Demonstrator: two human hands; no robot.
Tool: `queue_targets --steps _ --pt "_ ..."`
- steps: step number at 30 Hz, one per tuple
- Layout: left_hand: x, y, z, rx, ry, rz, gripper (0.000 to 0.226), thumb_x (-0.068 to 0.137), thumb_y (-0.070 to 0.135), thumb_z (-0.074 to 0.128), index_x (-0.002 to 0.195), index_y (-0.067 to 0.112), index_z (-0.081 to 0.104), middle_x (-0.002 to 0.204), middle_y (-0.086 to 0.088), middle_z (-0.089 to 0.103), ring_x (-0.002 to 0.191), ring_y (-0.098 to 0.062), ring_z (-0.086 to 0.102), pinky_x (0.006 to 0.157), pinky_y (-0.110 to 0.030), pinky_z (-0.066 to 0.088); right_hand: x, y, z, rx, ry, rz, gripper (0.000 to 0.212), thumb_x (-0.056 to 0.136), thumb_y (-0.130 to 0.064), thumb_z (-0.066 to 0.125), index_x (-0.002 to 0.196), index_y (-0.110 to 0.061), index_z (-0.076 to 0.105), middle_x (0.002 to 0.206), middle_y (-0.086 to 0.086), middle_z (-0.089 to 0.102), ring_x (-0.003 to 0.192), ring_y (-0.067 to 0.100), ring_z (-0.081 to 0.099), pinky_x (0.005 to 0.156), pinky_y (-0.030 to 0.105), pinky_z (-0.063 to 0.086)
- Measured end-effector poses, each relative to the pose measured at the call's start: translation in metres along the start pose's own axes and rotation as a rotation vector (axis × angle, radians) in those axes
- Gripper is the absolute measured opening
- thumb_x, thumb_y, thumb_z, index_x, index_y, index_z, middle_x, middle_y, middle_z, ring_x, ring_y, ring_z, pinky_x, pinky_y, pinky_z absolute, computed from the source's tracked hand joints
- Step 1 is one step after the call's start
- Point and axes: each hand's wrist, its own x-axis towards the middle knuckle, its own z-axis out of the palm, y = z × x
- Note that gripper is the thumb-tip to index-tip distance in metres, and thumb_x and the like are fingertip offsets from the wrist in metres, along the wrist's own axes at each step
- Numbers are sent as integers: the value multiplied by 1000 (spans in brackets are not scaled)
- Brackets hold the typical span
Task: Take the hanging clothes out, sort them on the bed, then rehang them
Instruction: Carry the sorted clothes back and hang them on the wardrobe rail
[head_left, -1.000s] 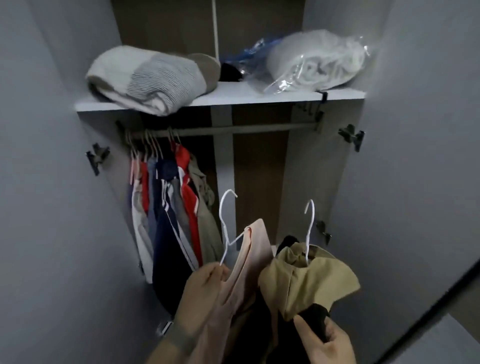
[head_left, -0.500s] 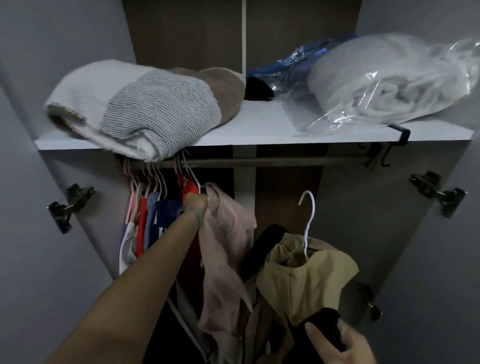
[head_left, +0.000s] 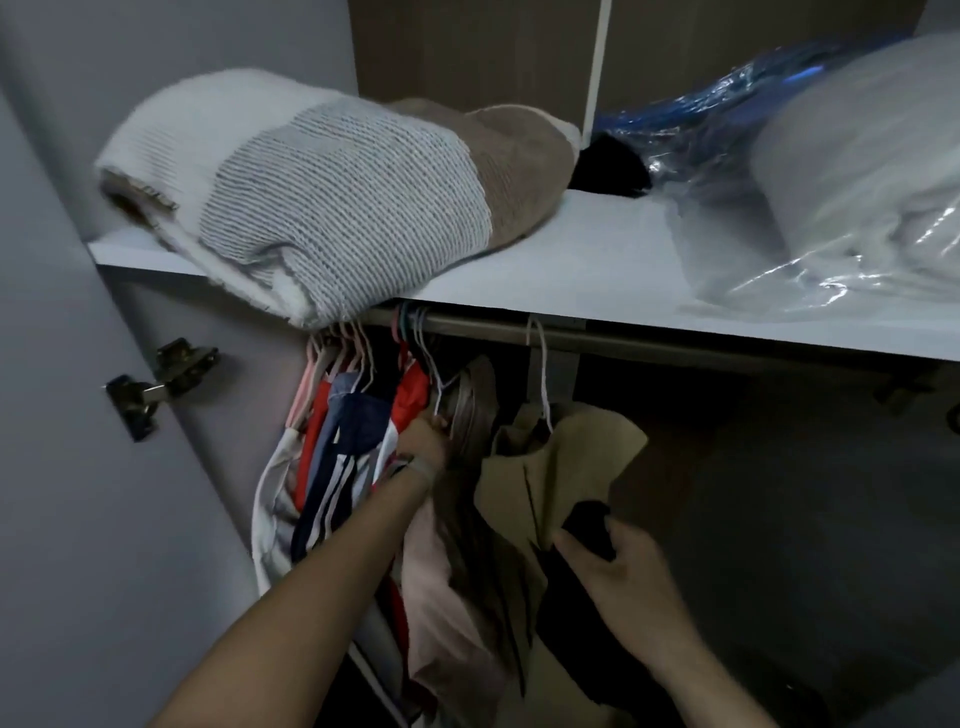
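Observation:
Inside the open wardrobe a metal rail (head_left: 649, 347) runs under the shelf. Several garments (head_left: 343, 431) in red, navy, white and pink hang bunched at its left end. My left hand (head_left: 423, 434) reaches up among them and grips the pale pink garment (head_left: 441, 582) near its hanger. A tan garment (head_left: 571, 467) hangs from a white hanger (head_left: 540, 374) hooked on the rail. My right hand (head_left: 618, 577) holds the black cloth (head_left: 589, 527) and tan fabric at its lower edge.
The white shelf (head_left: 597, 270) above carries a folded knitted blanket (head_left: 322, 202) that overhangs the rail, and bedding in a clear plastic bag (head_left: 857, 192). An open grey door with a hinge (head_left: 156, 384) stands at the left. The wardrobe's right half is dark.
The view has moved closer and up. My left hand brought the pink garment in beside the hung clothes. The tan garment's hanger hook has risen onto the rail.

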Motion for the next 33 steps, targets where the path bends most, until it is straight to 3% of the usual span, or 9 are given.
queue_targets --steps 5,11,13,17,19,23,25,30,33 --pt "-2 0 -20 -117 -203 60 24 95 4 40 86 5 62 88 -7 60 81 -23 54 68 -28 40 79 -45 68 -140 91 -250 43 94 -44 45 61 -18 54 59 -1 54 57 11 54 55 24 36" --pt "-36 -8 -50 -224 -261 29 25 97 18 41 80 17 59 87 -4 60 90 -22 57 87 -34 46 125 -23 126 -333 -110 -82 38 101 -28 36 116 0 57 109 13 59 113 29 54 67 11 32" --pt "-53 -15 -59 -268 -243 26 27 95 9 43 80 5 65 84 -11 66 87 -20 60 80 -29 46 132 -8 140 -219 -163 11 31 101 -29 36 111 -8 57 103 8 57 115 29 53 64 7 38" --pt "-70 -23 -75 -206 -178 159 33 91 1 43 81 26 62 85 7 64 83 -12 61 75 -24 47 124 3 123 -300 -398 20 47 93 -42 49 135 -24 41 126 -9 49 116 10 49 98 19 39" --pt "-67 -13 -73 -187 -243 216 24 92 5 44 88 22 62 89 2 64 83 -14 60 72 -22 46 107 9 93 -311 -413 56 52 91 -37 53 138 -23 40 117 -13 47 113 8 48 99 21 41" --pt "-67 14 -42 -81 -512 303 16 91 13 48 91 23 61 92 0 64 83 -16 60 70 -23 44 48 45 19 -302 -56 189 10 91 -18 54 93 -18 64 84 -5 58 87 12 54 75 15 44" --pt "-82 25 -17 24 -622 405 15 91 14 46 95 18 60 88 1 63 82 -16 60 70 -22 45 5 66 -9 -265 146 252 16 92 -20 52 78 -25 59 87 -2 63 83 13 57 73 21 44" --pt "-182 39 62 208 -1026 621 16 89 15 49 98 18 62 97 -6 70 86 -22 65 68 -23 43 -147 111 -34 -96 514 430 11 93 -14 51 86 -16 60 91 5 68 70 11 61 57 9 45" --pt "-271 34 93 388 -1383 835 15 88 22 49 93 21 63 93 -4 71 79 -20 66 64 -20 43 -246 144 -24 -29 742 556 9 90 -16 55 85 -19 62 88 5 71 69 16 65 56 18 49"
